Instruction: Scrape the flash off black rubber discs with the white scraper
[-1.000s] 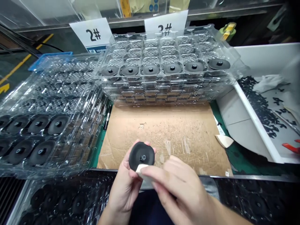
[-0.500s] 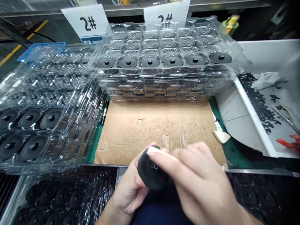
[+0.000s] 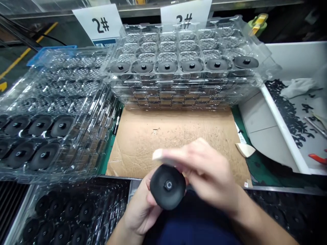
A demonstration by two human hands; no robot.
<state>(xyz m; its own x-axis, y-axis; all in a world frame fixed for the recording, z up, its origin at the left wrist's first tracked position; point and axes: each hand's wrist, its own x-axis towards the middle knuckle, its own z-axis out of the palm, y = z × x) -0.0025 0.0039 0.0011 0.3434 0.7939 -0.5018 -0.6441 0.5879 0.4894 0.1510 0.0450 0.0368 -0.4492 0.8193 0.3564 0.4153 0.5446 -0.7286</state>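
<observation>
A black rounded part [image 3: 167, 195] with a small raised post at its centre faces up, low in the middle of the view. My left hand [image 3: 140, 206] grips it by its left edge and underside. Blurred by motion, my right hand [image 3: 209, 170] is over the part's upper right edge, its index finger stretched out to the left with a white cover on the tip. Its other fingers are bent and partly hidden, so I cannot make out whether they touch the part. Below both hands lies a cardboard sheet's edge [image 3: 133, 149].
Stacked clear trays [image 3: 184, 83] with black parts in the front row stand behind the cardboard. More trays [image 3: 84, 119] are at left and below. At right, a white bin [image 3: 283, 136] holds small black pieces; a pale wedge [image 3: 245, 149] lies beside it.
My right index finger has lifted off the face of the black part and moved up and left. The part's centre post now shows. The whole view has shifted slightly.
</observation>
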